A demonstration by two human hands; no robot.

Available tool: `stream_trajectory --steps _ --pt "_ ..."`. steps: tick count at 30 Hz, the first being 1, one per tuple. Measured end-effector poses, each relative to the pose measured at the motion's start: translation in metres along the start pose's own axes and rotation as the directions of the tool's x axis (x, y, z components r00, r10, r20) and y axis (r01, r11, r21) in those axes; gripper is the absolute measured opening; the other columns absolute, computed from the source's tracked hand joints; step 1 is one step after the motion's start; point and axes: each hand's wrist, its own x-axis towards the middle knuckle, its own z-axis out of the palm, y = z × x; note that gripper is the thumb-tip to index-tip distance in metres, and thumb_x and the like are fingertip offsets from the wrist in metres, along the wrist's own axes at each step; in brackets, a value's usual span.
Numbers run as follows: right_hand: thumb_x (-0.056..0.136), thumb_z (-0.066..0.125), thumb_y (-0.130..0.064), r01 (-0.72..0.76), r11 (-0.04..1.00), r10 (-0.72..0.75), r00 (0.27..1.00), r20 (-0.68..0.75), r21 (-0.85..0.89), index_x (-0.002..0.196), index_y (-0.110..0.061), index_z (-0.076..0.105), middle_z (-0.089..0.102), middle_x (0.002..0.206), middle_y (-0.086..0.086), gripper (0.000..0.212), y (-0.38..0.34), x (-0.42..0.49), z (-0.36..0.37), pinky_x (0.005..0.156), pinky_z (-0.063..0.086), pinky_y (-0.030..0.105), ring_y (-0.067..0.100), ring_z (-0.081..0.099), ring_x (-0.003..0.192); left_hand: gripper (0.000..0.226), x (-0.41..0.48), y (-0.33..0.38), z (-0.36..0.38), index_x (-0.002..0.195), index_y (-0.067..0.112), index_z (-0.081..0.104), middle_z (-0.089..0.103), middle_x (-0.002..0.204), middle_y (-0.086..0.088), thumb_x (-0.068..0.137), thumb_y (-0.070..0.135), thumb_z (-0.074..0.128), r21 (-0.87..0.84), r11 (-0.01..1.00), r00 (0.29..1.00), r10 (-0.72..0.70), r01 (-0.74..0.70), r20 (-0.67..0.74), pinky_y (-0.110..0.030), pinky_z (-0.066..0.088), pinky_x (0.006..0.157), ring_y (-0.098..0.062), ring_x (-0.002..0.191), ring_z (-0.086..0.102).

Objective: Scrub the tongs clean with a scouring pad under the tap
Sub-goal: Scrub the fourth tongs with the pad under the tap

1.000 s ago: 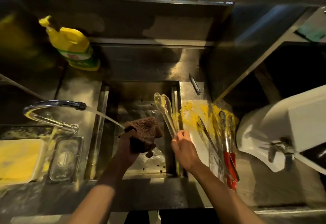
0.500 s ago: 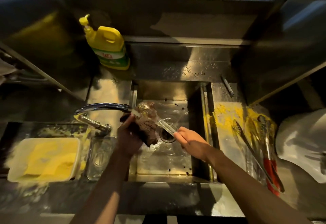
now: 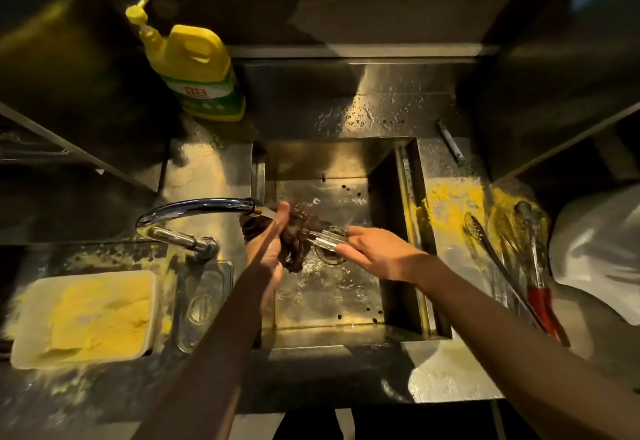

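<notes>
Over the steel sink (image 3: pixel 384 162), my left hand (image 3: pixel 268 249) grips a dark brown scouring pad (image 3: pixel 298 231) wrapped around one end of the metal tongs (image 3: pixel 327 239). My right hand (image 3: pixel 375 252) holds the other end of the tongs, which lie roughly level above the drain. The chrome tap (image 3: pixel 197 207) reaches in from the left, and its spout ends just by my left thumb, with water running onto the pad. The tongs' end inside the pad is hidden.
A yellow detergent bottle (image 3: pixel 194 68) stands at the back left. A white tray of yellow powder (image 3: pixel 86 318) and a clear lid (image 3: pixel 204 304) sit left of the sink. Several other tongs, one with red handles (image 3: pixel 540 304), lie on the powder-smeared right counter beside a white bag (image 3: pixel 602 252).
The tongs came from upright beside the sink's right wall down to level under the tap. My left hand closed the pad around them. The view shifted to the left.
</notes>
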Motion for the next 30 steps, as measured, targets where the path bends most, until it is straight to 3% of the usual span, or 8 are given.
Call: stream_trajectory --steps 7,10,14,17,22,24,27,30 --pt "0.098 0.027 -0.065 0.012 1.0 -0.011 0.997 0.07 -0.018 0.085 -0.02 0.068 0.055 0.099 -0.001 0.062 0.02 -0.011 -0.014 0.08 0.049 0.036 0.012 0.058 0.082 0.082 0.01 0.005 -0.019 0.122 0.012 0.063 0.075 0.107 -0.008 0.054 0.046 0.093 0.218 0.976 0.997 -0.023 0.006 0.075 -0.048 0.055 0.092 -0.026 0.096 0.073" --pt "0.101 0.03 -0.061 -0.006 1.0 0.006 0.997 0.077 0.0 0.08 -0.02 0.066 0.054 0.093 -0.001 0.058 0.016 -0.007 -0.017 0.077 0.048 0.035 0.012 0.057 0.079 0.031 0.006 -0.003 -0.01 0.103 0.012 0.072 0.076 0.092 -0.011 0.088 0.039 0.067 0.023 0.993 0.972 -0.117 0.115 0.201 -0.037 0.056 0.069 -0.026 0.077 0.071" --pt "0.104 0.033 -0.055 -0.108 0.974 0.1 0.994 0.051 0.2 0.072 -0.021 0.058 0.053 0.094 0.002 0.052 -0.01 -0.003 0.013 0.075 0.041 0.032 0.015 0.055 0.08 0.052 0.006 -0.013 0.007 0.126 0.011 0.058 0.067 0.102 -0.013 0.083 0.038 0.064 -0.264 0.953 0.976 -0.098 0.148 0.194 -0.045 0.056 0.082 -0.026 0.085 0.067" --pt "0.104 0.032 -0.055 -0.057 0.992 0.051 0.997 0.059 0.109 0.08 -0.022 0.06 0.05 0.096 -0.003 0.049 -0.005 -0.014 0.025 0.075 0.04 0.03 0.012 0.054 0.078 0.049 0.009 -0.004 -0.014 0.113 0.005 0.067 0.071 0.099 -0.013 0.08 0.042 0.074 0.057 0.995 0.978 -0.089 0.08 0.19 -0.039 0.059 0.078 -0.027 0.086 0.068" --pt "0.102 0.031 -0.058 0.038 0.998 -0.033 0.995 0.09 -0.051 0.08 -0.023 0.065 0.057 0.109 -0.003 0.053 0.018 -0.032 0.015 0.085 0.049 0.035 0.016 0.062 0.091 0.018 0.005 0.01 -0.025 0.092 0.016 0.069 0.075 0.079 0.007 0.079 0.021 0.079 0.491 0.846 0.972 0.122 -0.209 0.203 -0.02 0.056 0.062 -0.007 0.072 0.071" --pt "0.101 0.031 -0.058 0.023 0.998 -0.02 0.998 0.057 -0.056 0.079 -0.024 0.067 0.055 0.104 -0.004 0.054 0.018 -0.032 0.008 0.083 0.049 0.035 0.015 0.06 0.086 0.025 0.003 0.005 -0.018 0.094 0.015 0.068 0.076 0.082 0.005 0.076 0.027 0.081 0.422 0.884 0.978 0.157 -0.201 0.136 -0.026 0.059 0.072 -0.008 0.073 0.072" --pt "0.102 0.033 -0.057 -0.069 0.996 0.068 0.997 0.023 0.061 0.071 -0.032 0.056 0.047 0.093 -0.011 0.046 0.007 -0.031 0.014 0.074 0.041 0.028 0.008 0.053 0.078 0.06 -0.002 -0.012 -0.005 0.105 0.005 0.071 0.075 0.092 -0.012 0.07 0.053 0.081 0.104 0.994 0.996 -0.05 0.041 0.078 -0.034 0.058 0.065 -0.026 0.07 0.071" --pt "0.101 0.031 -0.06 -0.051 0.991 0.055 0.998 -0.029 0.124 0.085 -0.024 0.067 0.049 0.094 -0.011 0.053 -0.003 -0.038 0.035 0.072 0.044 0.028 0.007 0.054 0.078 0.033 -0.005 -0.019 0.001 0.092 0.012 0.073 0.076 0.086 -0.01 0.078 0.041 0.079 0.041 0.999 0.999 -0.025 0.027 -0.047 -0.034 0.06 0.06 -0.018 0.062 0.071"
